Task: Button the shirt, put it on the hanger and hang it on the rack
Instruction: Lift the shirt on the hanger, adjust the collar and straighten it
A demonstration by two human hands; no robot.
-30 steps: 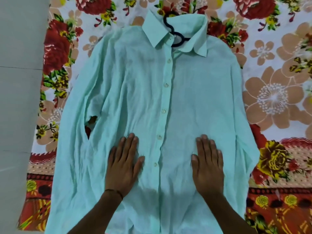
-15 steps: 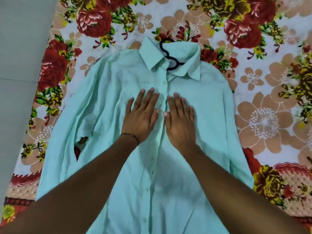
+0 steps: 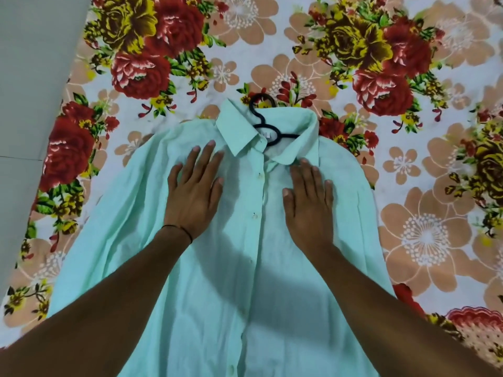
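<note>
Our left hand [image 3: 194, 197] and right hand [image 3: 309, 205], flat and open on the shirt [image 3: 245, 268], have slid up and apart, just below the collar [image 3: 239, 131].

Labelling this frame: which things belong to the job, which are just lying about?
Job: shirt, spread flat; hanger, inside its collar; left hand and right hand, flat on its chest.
Not the job: floral sheet underneath; grey floor; black wristband.

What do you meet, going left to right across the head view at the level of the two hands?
Grey floor → floral sheet → left hand → shirt's button row → right hand → floral sheet again.
</note>
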